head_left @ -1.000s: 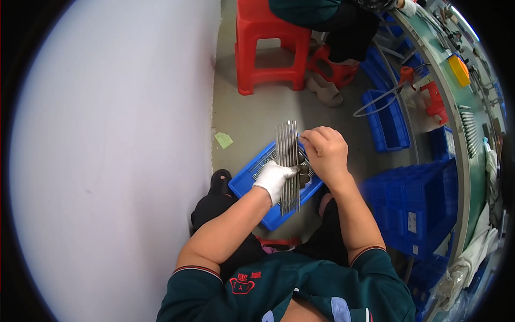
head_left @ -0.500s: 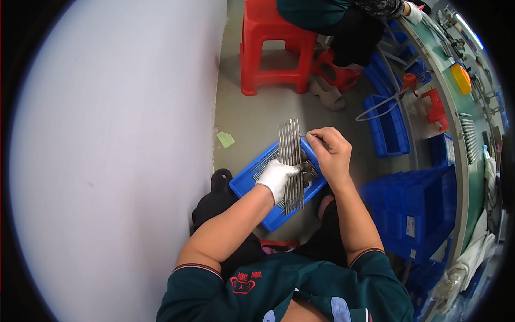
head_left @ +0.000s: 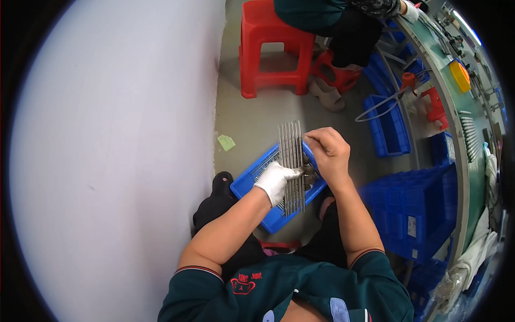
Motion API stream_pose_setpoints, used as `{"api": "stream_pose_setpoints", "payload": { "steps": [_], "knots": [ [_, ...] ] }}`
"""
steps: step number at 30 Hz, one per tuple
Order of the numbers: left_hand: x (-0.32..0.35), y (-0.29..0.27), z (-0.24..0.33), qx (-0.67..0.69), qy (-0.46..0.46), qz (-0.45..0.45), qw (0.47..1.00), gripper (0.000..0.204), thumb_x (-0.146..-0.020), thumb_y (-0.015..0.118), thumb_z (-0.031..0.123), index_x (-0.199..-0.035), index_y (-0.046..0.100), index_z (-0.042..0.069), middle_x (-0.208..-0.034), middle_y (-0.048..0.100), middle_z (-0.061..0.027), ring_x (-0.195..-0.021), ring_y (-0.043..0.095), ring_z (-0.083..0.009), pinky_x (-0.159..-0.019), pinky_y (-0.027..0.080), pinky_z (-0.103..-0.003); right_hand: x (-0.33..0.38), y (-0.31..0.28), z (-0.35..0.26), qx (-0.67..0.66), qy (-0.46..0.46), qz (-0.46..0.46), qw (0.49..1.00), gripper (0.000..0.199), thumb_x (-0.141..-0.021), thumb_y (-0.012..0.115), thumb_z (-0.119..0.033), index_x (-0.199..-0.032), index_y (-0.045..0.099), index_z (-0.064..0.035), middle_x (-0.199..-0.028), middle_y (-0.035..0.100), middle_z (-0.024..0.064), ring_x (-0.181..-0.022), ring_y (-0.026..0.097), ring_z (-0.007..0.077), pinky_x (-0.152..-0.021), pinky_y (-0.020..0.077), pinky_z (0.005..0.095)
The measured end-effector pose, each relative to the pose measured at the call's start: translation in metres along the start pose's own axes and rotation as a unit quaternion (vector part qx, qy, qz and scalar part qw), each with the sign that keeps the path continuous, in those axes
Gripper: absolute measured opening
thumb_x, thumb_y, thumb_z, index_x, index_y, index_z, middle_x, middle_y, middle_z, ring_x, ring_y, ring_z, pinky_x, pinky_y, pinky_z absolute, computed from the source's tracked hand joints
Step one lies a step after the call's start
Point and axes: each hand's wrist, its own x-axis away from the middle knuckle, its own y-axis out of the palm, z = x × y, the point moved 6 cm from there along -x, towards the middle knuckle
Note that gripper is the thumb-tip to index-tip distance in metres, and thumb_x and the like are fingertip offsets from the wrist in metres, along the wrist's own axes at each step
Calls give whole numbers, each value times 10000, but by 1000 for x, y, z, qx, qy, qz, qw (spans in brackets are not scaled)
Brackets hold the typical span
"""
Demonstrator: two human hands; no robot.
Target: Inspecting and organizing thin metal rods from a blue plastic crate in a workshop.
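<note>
My left hand [head_left: 274,181], in a white glove, grips a long grey metal rack of parallel rods [head_left: 292,161] around its middle, holding it upright over a blue plastic tray [head_left: 248,181] on my lap. My bare right hand [head_left: 330,151] is closed against the rack's right edge near its upper half, fingers pinched on something small that I cannot make out. More grey metal parts lie in the tray, mostly hidden by the rack and my hands.
A large white surface [head_left: 118,150] fills the left. A red plastic stool [head_left: 274,51] stands ahead with another person [head_left: 343,21] seated beyond it. Blue bins [head_left: 416,214] stack at my right, another blue bin [head_left: 389,126] sits farther off, and a green workbench [head_left: 456,102] curves along the right.
Nothing but a slight shift of the view; both hands stay on the rack over the blue tray.
</note>
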Motion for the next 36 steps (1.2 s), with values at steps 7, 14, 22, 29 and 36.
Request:
{"api": "stream_pose_setpoints", "payload": {
  "steps": [7, 14, 22, 29, 36],
  "knots": [
    [-1, 0, -2, -21, -2, -10, 1000, 359, -812, 587, -40, -1167, 542, -5, -1020, 642, -124, -890, 655, -261, -797, 550, -379, 1, 3, 0, 43, -31, -8, 999, 89, -725, 679, 28, -804, 667, -11, -746, 623, 97, -689, 607, 214, -618, 475, 291],
    [-1, 0, 1, 18, -4, 8, 1000, 237, -827, 557, -33, -1058, 596, 4, -915, 664, -125, -765, 668, -261, -679, 559, -376, -1, -7, -8, -25, 12, 45, 999, 76, -706, 694, 9, -761, 655, -26, -703, 602, 87, -660, 579, 235, -592, 455, 324],
    [-2, 1, 0, -23, 20, 14, 999, 230, -822, 566, -28, -1044, 605, 16, -880, 664, -112, -747, 665, -245, -661, 553, -364, 1, 1, -4, 4, -17, 22, 1000, 92, -720, 680, 30, -800, 658, -10, -749, 615, 87, -682, 590, 209, -604, 464, 295],
    [-6, -8, -4, -71, 23, 71, 995, 272, -835, 592, -32, -1097, 572, 40, -968, 644, -50, -874, 647, -184, -780, 541, -335, 0, 6, -21, 119, -105, 36, 987, 131, -648, 714, -37, -743, 640, -92, -716, 577, 35, -672, 556, 231, -600, 436, 345],
    [-7, -10, -5, -43, 19, 28, 998, 280, -822, 599, -43, -1089, 583, 40, -974, 645, -45, -880, 644, -183, -783, 533, -327, 1, 7, -18, 96, -101, 15, 990, 125, -667, 715, -9, -773, 662, -51, -730, 599, 68, -677, 577, 241, -602, 462, 337]
  ]
}}
